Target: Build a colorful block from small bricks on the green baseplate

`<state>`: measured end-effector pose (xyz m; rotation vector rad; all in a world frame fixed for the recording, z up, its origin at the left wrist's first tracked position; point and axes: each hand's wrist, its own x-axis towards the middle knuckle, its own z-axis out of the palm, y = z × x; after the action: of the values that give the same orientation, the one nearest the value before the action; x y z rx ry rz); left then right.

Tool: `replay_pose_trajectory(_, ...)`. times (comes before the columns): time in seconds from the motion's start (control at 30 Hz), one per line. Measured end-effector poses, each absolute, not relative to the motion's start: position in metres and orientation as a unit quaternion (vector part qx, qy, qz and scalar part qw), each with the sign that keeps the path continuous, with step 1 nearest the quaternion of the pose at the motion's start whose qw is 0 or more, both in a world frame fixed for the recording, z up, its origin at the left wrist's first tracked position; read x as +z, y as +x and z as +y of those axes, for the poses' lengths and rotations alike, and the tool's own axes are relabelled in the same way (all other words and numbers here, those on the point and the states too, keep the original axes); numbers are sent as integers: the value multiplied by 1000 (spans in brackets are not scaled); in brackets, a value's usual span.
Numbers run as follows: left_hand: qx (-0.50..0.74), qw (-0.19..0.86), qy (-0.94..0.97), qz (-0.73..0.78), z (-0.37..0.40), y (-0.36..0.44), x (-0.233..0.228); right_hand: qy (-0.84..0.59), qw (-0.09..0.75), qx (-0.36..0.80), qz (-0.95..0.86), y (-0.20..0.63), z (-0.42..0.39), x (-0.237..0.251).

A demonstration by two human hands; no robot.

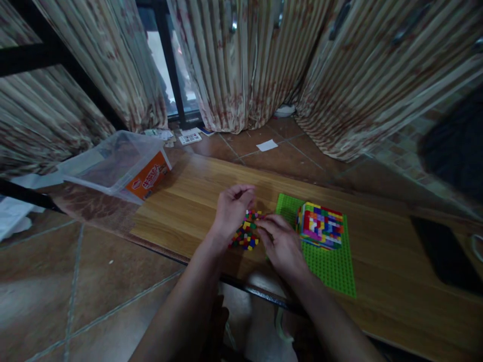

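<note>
On the wooden table (196,201), both hands, left (231,208) and right (281,241), pinch at a pile of small coloured bricks (245,236) just beside the green baseplate (332,266) bearing 1 multicoloured block (320,225).

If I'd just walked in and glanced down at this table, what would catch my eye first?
Probably the bright multicoloured brick block, standing on a green studded baseplate at the right of the wooden table. Just left of it, the left hand and right hand meet over a small heap of loose coloured bricks. A clear plastic tub with an orange label lies tipped at the far left corner.
</note>
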<state>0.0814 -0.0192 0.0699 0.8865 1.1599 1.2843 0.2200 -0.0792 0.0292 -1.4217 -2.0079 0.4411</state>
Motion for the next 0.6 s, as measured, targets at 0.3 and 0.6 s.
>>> replay_pose_trajectory(0.3,541,582,369,483,-21,81,71,-558,275,145,-769,209,-72,27)
replay_pose_trajectory(0.6,505,594,400,481,-23,83,71,-561,417,208,-684,229,-100,57)
